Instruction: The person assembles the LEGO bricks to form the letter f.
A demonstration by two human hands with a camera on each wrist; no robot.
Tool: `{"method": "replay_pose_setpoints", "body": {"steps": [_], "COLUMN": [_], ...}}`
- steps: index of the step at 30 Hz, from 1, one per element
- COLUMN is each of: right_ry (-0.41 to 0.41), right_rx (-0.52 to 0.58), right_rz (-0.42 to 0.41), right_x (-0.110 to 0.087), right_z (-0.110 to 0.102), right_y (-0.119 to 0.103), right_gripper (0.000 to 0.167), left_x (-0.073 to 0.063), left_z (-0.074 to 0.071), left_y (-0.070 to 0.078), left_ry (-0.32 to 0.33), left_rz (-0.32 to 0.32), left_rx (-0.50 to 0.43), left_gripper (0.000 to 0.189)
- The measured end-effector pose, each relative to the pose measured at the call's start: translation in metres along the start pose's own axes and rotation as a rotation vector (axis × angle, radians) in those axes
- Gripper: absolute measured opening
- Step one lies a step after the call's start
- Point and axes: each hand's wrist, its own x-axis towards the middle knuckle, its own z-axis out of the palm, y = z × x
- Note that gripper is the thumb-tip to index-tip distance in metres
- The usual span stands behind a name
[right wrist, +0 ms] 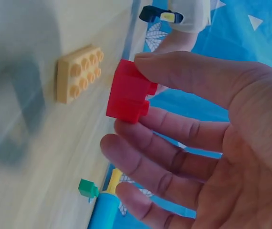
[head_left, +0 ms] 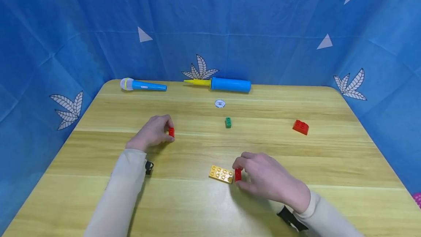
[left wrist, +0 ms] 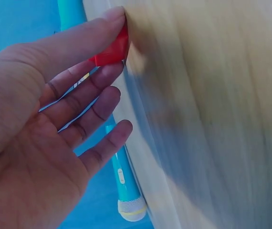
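In the head view my left hand (head_left: 152, 133) pinches a small red toy brick (head_left: 171, 132) between thumb and fingers, left of the table's middle. The left wrist view shows that red brick (left wrist: 113, 51) partly hidden behind the thumb. My right hand (head_left: 264, 176) pinches another red brick (head_left: 238, 175) close to the right end of a yellow-orange toy brick (head_left: 221, 174), which lies flat with its studs up. Seen from the right wrist, this red brick (right wrist: 129, 93) is between thumb and fingertips, with a gap to the yellow-orange brick (right wrist: 80, 74).
A small green brick (head_left: 228, 122) lies mid-table, below a round white chip (head_left: 220, 103). At the right is a red sloped brick (head_left: 300, 127). Along the back edge lie a toy microphone (head_left: 144, 85) and a blue pump (head_left: 230, 85) with a yellow nozzle, before a blue curtain (head_left: 230, 17).
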Motion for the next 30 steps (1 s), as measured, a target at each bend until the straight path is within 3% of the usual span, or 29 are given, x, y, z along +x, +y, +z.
{"method": "replay_pose_setpoints", "body": {"steps": [16,30], "right_ry": [0.021,0.015], "right_rx": [0.053,-0.017], "right_rz": [0.001,0.016], "right_x": [0.045,0.071], "right_z": [-0.009,-0.024], "right_y": [0.012,0.009], "right_gripper": [0.026,0.031], "left_x": [0.008,0.014], "left_z": [0.009,0.017], "left_y": [0.007,0.017], "left_ry": [-0.016,-0.023], "left_rz": [0.034,0.070], "left_rx": [-0.023,-0.019], "left_gripper": [0.035,0.035]}}
